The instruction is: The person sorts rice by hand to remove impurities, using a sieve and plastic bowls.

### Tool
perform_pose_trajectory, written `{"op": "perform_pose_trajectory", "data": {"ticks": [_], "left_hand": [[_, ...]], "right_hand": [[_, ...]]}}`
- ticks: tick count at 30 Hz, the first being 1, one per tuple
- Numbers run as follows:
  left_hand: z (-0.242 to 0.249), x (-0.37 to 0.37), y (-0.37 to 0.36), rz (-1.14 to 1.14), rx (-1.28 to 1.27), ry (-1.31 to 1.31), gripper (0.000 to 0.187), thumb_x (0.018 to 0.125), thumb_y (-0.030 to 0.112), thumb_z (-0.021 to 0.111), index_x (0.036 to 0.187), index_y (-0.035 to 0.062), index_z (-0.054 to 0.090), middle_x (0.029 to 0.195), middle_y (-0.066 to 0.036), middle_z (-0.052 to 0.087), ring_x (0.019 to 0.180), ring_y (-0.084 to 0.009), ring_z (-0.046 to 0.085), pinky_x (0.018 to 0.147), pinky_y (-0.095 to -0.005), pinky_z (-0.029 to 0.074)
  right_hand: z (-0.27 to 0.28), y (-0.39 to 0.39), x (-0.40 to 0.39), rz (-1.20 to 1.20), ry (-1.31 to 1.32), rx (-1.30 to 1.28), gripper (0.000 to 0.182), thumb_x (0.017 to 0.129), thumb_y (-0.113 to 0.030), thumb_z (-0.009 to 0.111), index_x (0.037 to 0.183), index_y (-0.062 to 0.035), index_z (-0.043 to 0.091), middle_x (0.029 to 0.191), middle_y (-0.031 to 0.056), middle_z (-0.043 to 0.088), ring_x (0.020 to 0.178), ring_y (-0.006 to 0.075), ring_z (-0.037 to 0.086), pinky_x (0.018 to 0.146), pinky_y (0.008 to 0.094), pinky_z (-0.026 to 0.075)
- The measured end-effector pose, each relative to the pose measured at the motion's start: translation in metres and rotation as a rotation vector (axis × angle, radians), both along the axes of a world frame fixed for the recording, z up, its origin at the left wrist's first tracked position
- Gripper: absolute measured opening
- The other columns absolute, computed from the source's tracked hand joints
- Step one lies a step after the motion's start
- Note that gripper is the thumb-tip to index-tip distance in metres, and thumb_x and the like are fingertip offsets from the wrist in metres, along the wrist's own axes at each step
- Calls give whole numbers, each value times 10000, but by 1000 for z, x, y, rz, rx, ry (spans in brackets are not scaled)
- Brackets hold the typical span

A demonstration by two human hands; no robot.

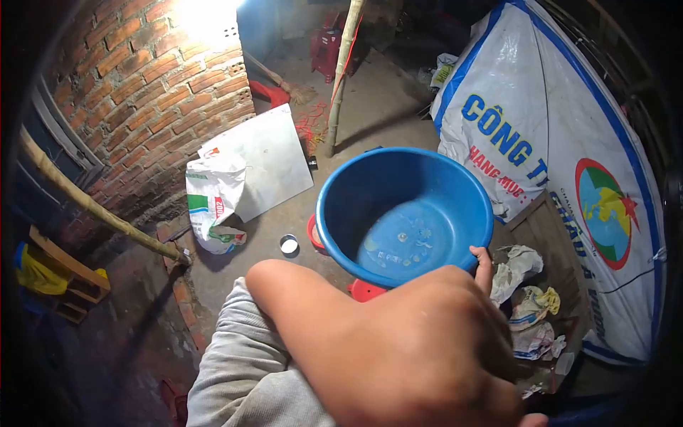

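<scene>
A large blue plastic basin (405, 213) tilts toward me, its inside showing pale marks on the bottom. At its right rim, fingers of my right hand (484, 269) press on the edge; the rest of that hand is behind my other arm. My left forearm crosses close in front of the camera, and my left hand (441, 349) is bent and blurred, its fingers mostly hidden. Beneath the arm lies grey cloth (242, 356) of my clothing. A red object (366, 290) peeks out under the basin, and another red container (316, 235) stands at its left side.
A bamboo pole (341, 78) rises behind the basin. To the left are a white board (274, 164), a printed sack (213, 199), and a small round lid-like item (289, 245). A lettered tarp (526, 128) hangs at right, with crumpled bags (533, 313) below. A brick wall (156, 78) stands left.
</scene>
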State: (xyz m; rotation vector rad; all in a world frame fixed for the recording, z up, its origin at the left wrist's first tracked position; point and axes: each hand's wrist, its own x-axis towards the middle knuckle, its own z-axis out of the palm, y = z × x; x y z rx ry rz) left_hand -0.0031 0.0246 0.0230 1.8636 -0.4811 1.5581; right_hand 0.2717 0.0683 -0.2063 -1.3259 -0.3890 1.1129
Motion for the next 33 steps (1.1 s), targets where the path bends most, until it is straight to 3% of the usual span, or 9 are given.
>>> {"op": "perform_pose_trajectory", "data": {"ticks": [2, 6, 8, 10, 12, 16, 24, 29, 33], "left_hand": [[-23, 22, 13, 296, 303, -636, 175, 686, 172, 724, 769, 39, 648, 736, -194, 461, 502, -160, 446, 345, -170, 338], [-58, -28, 18, -132, -114, -313, 390, 861, 361, 546, 587, 89, 490, 552, -33, 536, 412, -170, 451, 403, -284, 336], [-106, -35, 41, 374, -251, -256, 416, 893, 243, 468, 516, 68, 484, 501, -25, 501, 392, -127, 407, 412, -272, 316], [-155, -37, 51, 929, -868, 57, 401, 880, 343, 482, 600, 56, 496, 588, -6, 480, 468, -100, 363, 455, -238, 292], [-199, -22, 61, 911, -1298, -74, 367, 859, 390, 508, 879, 34, 593, 706, -24, 532, 600, -108, 444, 520, -232, 343], [-279, 26, 43, 821, -1855, -363, 644, 788, 511, 585, 1292, 168, 375, 1158, -63, 472, 992, -192, 459, 812, -373, 444], [-281, 110, -12, 518, -2050, -752, 627, 770, 405, 669, 1169, -20, 438, 1085, -158, 551, 924, -260, 607, 810, -476, 506], [-293, 129, -64, 722, -2010, -1004, 245, 733, 52, 630, 944, 25, 509, 887, -105, 565, 744, -226, 617, 733, -423, 547], [-282, 125, -88, 876, -1999, -1027, 266, 729, 82, 625, 950, -6, 507, 840, -120, 573, 728, -230, 624, 685, -387, 558]], "right_hand": [[-9, 11, -3, -17, -27, 150, 319, 652, -119, 638, 924, 37, 581, 901, 108, 586, 776, 209, 573, 679, 332, 475], [-15, 41, 16, 70, 1, 213, 351, 685, -123, 629, 985, 49, 570, 982, 105, 586, 886, 207, 567, 801, 319, 450], [-19, 58, 29, 149, 42, 184, 369, 700, -126, 614, 1011, 62, 551, 992, 124, 586, 892, 213, 579, 807, 322, 460], [-36, 87, 48, 225, 85, 224, 387, 710, -146, 605, 1027, 63, 534, 991, 125, 576, 884, 219, 574, 799, 325, 458], [-24, 105, 55, 298, 77, 210, 387, 712, -147, 594, 1031, 62, 526, 984, 122, 568, 875, 221, 569, 794, 327, 456], [-25, 140, 61, 457, 162, 169, 372, 708, -140, 571, 1020, 53, 513, 953, 110, 547, 860, 223, 551, 783, 327, 449], [-54, 171, 37, 797, 217, 46, 318, 605, -122, 588, 898, -6, 546, 851, 71, 553, 767, 208, 528, 763, 306, 423], [-45, 153, 7, 1006, 258, 93, 237, 623, -14, 535, 858, 5, 558, 801, 60, 571, 672, 167, 547, 670, 279, 462], [-55, 151, -9, 1213, 184, 121, 182, 672, -27, 555, 853, -1, 546, 733, 34, 570, 581, 124, 534, 572, 229, 456]]}}
